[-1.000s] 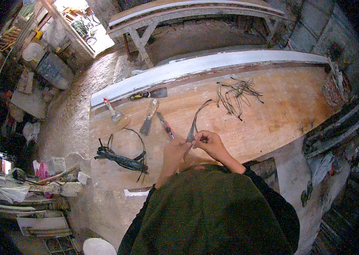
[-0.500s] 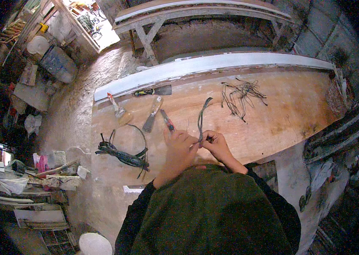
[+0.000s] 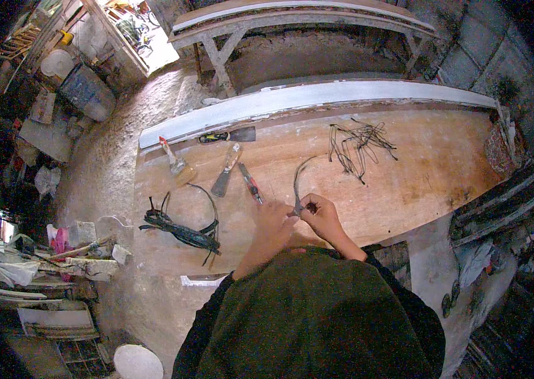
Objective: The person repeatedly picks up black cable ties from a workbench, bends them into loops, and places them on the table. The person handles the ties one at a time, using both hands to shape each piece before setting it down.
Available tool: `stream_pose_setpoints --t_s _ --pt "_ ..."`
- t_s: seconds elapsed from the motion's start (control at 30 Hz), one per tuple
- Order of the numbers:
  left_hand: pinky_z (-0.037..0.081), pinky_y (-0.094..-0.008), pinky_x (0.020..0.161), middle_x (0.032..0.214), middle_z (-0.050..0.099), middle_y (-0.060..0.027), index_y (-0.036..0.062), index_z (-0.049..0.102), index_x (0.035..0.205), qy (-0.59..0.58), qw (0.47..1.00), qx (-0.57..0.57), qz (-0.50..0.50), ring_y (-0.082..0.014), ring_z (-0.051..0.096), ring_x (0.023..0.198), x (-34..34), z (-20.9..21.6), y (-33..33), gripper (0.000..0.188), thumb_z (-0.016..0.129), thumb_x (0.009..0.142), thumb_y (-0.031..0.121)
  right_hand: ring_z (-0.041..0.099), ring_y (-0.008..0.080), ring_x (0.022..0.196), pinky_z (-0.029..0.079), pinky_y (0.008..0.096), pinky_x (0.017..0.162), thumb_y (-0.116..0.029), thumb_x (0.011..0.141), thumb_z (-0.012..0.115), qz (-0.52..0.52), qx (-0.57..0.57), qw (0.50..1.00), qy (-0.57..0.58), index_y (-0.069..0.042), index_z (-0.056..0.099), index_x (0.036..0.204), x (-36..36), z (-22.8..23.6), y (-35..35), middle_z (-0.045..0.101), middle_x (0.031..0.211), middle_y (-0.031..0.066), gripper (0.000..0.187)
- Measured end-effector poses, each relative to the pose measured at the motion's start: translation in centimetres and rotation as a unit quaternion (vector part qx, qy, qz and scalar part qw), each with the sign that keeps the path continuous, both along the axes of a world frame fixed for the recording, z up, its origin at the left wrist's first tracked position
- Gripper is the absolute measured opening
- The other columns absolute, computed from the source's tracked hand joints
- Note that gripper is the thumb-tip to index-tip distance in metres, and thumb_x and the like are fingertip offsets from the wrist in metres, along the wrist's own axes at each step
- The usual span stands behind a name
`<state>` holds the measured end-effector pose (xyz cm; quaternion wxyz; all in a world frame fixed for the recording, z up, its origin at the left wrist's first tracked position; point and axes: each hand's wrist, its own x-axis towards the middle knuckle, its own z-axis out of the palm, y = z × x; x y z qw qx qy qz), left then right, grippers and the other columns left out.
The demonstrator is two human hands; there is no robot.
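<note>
A thin dark fibre strip (image 3: 297, 184) rises in a curve from between my fingers over the wooden tabletop. My left hand (image 3: 272, 221) is closed on its lower end, fingertips partly hidden. Close beside it, my right hand (image 3: 321, 220) pinches the same strip between thumb and fingers. A red and black utility knife (image 3: 252, 184) lies just beyond my left hand. To the left rests a bundle of dark strips (image 3: 182, 231), with a loop curling up from it. Farther right is a loose tangle of thin strands (image 3: 363, 146).
A putty knife (image 3: 226, 170), a paintbrush (image 3: 177, 163) and another scraper (image 3: 229, 135) lie at the table's far left. A long white board (image 3: 317, 96) runs along the far edge. Behind it stands a wooden trestle bench (image 3: 305, 24). A round white lid (image 3: 138, 361) sits at lower left.
The strip's upper part now looks thinner and bends more to the right. My left hand has shifted slightly right, uncovering more of the utility knife; my right hand stays nearly in place.
</note>
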<state>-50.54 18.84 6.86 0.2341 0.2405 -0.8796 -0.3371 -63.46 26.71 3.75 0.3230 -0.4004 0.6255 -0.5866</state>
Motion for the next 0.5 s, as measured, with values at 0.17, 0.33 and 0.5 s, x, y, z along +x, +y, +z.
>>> stream_pose_setpoints --t_s 0.17,0.33,0.5 --pt "0.037 -0.0326 0.078 0.083 0.058 -0.0063 0.0061 0.058 0.082 0.032 0.999 0.018 0.033 -0.0226 0.051 0.082 0.3 -0.4 0.1 0.013 0.06 0.073 0.014 0.047 0.0071 0.055 0.039 0.0207 0.051 -0.006 0.071 0.056 0.005 0.062 0.998 0.027 -0.002 0.054 0.071 -0.9 -0.3 0.2 0.052 0.063 0.0003 0.004" --pt "0.038 -0.0272 0.076 0.08 0.059 -0.0043 0.002 0.058 0.085 0.054 0.9 0.427 0.074 -0.0139 0.052 0.077 1.1 -0.2 -0.9 0.016 0.059 0.076 0.014 0.051 0.0079 0.06 0.042 0.0209 0.056 -0.008 0.075 0.056 0.056 0.049 0.99 -0.124 -0.003 0.055 0.074 -0.6 0.7 0.3 0.055 0.066 0.0002 0.005" --pt "0.038 -0.026 0.077 0.08 0.059 -0.0047 0.0008 0.058 0.086 0.111 0.859 0.498 0.04 -0.0135 0.053 0.076 1.9 -1.3 -1.8 0.014 0.059 0.076 0.011 0.051 0.0066 0.062 0.038 0.0191 0.054 -0.009 0.074 0.059 0.078 0.041 0.976 -0.2 -0.004 0.056 0.077 0.0 2.5 0.2 0.056 0.068 0.0009 0.006"
